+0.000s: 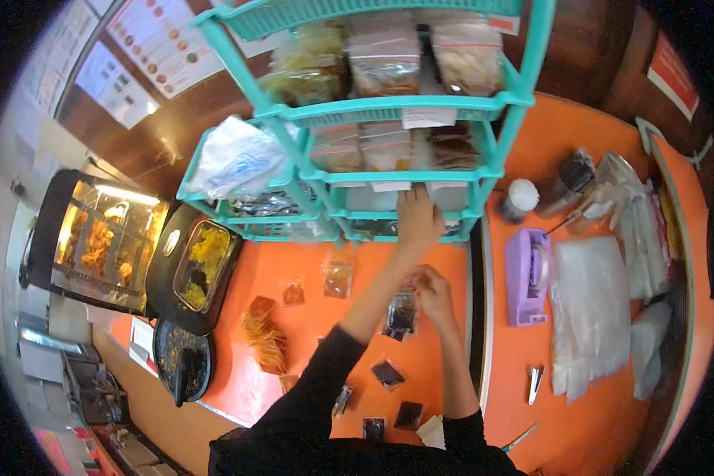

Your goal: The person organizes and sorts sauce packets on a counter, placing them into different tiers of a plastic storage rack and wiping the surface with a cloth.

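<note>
My left hand reaches up to a lower tier of a turquoise plastic shelf rack. Its fingertips are partly lost behind the tier's front edge, so what they hold is hidden. Closer to me, my right hand pinches the upper edge of a clear plastic bag with dark contents, low over the orange tabletop. Below that bag lie small dark sachets: one sachet tilted, another sachet and a third sachet nearer my body.
Left of my arms are a bundle of orange-brown strands, small packets, a mortar and a lit food warmer. At right lie a purple tape dispenser, clear plastic bags, a stapler and scissors.
</note>
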### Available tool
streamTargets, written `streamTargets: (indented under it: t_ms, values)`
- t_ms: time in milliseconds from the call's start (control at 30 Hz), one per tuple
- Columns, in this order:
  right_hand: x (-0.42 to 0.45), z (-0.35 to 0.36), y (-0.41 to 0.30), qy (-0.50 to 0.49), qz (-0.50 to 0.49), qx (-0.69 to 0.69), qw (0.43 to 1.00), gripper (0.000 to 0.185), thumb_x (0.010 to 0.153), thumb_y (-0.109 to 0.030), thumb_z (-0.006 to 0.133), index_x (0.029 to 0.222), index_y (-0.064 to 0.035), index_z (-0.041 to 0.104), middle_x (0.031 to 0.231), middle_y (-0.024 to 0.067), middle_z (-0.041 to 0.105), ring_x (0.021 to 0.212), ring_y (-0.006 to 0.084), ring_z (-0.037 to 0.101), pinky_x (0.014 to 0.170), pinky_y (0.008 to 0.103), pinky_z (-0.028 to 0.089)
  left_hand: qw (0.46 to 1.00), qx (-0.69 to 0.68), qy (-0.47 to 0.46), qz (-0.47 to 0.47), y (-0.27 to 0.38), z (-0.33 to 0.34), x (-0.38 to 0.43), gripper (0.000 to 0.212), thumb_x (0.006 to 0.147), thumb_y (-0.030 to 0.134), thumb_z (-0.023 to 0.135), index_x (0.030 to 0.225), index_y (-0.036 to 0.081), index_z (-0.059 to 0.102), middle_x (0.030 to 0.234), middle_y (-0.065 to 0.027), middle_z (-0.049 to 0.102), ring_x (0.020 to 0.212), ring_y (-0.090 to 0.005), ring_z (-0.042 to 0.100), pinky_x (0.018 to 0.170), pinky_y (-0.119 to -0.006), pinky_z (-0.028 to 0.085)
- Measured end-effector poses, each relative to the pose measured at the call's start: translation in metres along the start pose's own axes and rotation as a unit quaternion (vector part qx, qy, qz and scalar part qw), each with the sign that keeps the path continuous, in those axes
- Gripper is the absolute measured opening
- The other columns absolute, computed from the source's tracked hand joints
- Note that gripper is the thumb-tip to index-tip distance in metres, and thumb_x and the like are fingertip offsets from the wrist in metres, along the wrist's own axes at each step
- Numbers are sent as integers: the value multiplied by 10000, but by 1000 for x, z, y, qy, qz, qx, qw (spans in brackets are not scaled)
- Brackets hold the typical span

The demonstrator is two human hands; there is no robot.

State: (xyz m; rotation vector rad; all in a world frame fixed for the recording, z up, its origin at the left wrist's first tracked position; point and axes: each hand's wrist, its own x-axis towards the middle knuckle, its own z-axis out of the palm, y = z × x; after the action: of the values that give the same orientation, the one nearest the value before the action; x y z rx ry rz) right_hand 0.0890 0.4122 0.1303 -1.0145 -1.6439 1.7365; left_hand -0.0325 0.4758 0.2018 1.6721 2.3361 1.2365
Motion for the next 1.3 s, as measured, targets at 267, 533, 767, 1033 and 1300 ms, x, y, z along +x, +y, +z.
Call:
streamTargets:
  t_ms: [267, 533, 767, 1033, 1300]
  values:
    - [81, 127, 62, -88, -76, -241, 963, 798, 607, -191, 734, 1269, -39, 315, 1158, 206, 457, 963, 391, 540, 835, 428, 451, 987, 32, 107, -115, -147, -92, -163, 660, 620, 21, 601, 1239, -1, 376, 1078, -199, 483, 1000, -387, 470, 888, -456, 372]
    - [66, 150, 52, -95, 90, 22, 991, 677, 592, -42, 713, 1181, -84, 382, 1074, 183, 523, 955, 352, 544, 772, 378, 479, 874, -430, -85, -208, -234, -91, -186, 812, 571, -106, 665, 1288, 12, 303, 974, -79, 462, 988, -202, 479, 799, -326, 457]
    - [-9, 157, 27, -94, -219, -245, 940, 236, 700, -71, 651, 915, -33, 561, 912, 107, 571, 945, 296, 543, 802, 386, 428, 988, -133, 62, -50, -184, -114, -218, 614, 600, -102, 648, 1148, 31, 404, 987, -86, 452, 940, -193, 495, 780, -314, 444]
    - [-18, 150, 36, -80, -120, -270, 952, 264, 749, -97, 635, 995, -68, 545, 852, 144, 571, 789, 318, 569, 673, 402, 456, 814, -551, -51, -178, -178, -120, -214, 360, 757, 10, 636, 1067, 49, 458, 1008, -72, 513, 897, -166, 524, 769, -303, 450]
    - [-1, 54, -36, 56, -69, 105, 990, 240, 788, -214, 670, 826, 13, 603, 776, 57, 616, 736, 105, 578, 624, 252, 450, 826, -486, -222, -179, -84, -115, -116, 361, 810, 208, 649, 1086, 44, 484, 1013, -71, 580, 825, -135, 571, 670, -270, 479]
